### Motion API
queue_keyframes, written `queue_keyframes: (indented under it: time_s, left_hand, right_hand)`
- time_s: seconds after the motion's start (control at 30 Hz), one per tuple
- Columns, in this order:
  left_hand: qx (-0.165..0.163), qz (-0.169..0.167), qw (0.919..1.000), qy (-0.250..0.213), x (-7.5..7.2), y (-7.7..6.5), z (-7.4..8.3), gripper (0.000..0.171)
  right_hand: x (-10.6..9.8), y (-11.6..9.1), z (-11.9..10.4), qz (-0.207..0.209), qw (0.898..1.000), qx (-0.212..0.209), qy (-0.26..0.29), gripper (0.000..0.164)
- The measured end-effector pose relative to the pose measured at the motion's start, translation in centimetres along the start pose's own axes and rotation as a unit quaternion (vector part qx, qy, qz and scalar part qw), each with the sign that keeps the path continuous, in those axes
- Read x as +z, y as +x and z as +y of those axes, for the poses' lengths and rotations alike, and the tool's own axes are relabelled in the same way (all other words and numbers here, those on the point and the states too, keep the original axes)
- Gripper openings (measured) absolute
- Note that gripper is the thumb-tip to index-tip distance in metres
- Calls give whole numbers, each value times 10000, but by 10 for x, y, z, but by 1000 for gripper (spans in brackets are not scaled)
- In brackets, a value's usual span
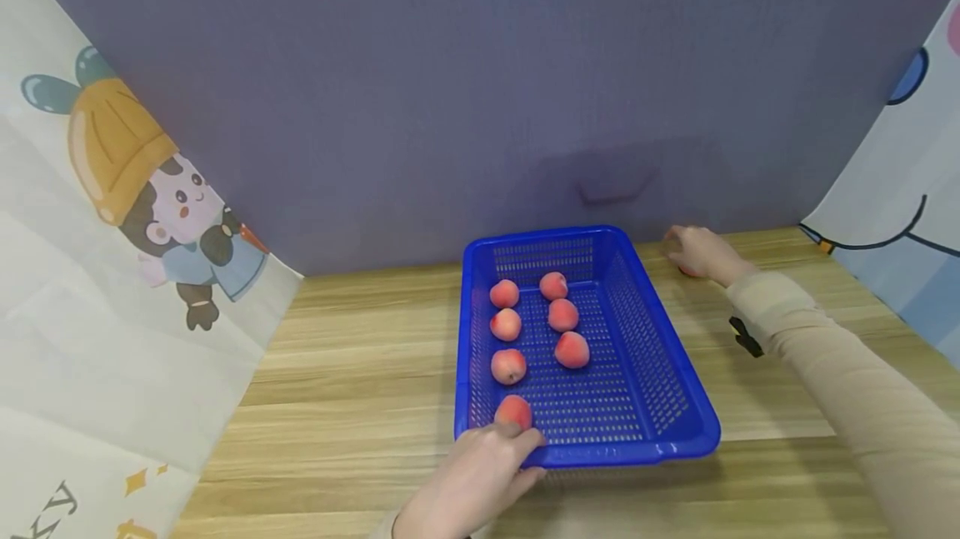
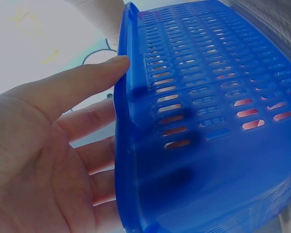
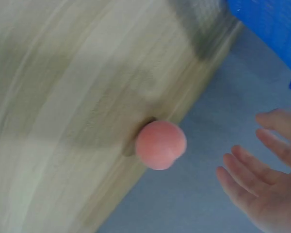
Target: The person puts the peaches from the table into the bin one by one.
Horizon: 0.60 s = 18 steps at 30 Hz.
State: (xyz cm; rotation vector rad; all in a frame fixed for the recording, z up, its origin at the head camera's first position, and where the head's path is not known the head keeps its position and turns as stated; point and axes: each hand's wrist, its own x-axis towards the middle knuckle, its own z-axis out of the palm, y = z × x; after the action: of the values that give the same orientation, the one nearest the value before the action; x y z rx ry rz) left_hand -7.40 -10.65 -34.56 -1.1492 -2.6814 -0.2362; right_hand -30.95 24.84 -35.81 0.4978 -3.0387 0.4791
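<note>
A blue plastic basket (image 1: 678, 356) with slotted walls holds several pinkish-red peaches (image 1: 572, 351) in two rows. My left hand (image 1: 480, 472) grips its near rim by the left corner, thumb on one side and fingers on the other in the left wrist view. One peach (image 1: 513, 412) lies inside, right by those fingers. Beyond the basket's right side, my right hand (image 1: 701, 254) is over a single peach (image 3: 160, 145) on the wooden table. The right wrist view shows this hand's fingers (image 3: 252, 170) loosely spread and apart from the peach.
The wooden tabletop (image 1: 360, 364) ends at a grey-blue upright panel (image 1: 390, 106) behind. White printed sheets (image 1: 60, 272) with cartoon figures flank both sides. A small black object (image 1: 746, 336) shows at the right wrist.
</note>
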Motion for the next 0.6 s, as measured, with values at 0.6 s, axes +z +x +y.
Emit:
queue_keyframes:
  time_s: [0.6]
  left_hand:
    - [-8,-37,10000,-84,0,0,0,14]
  right_hand:
    - [24,-8,28,369,9986,278,-253,49]
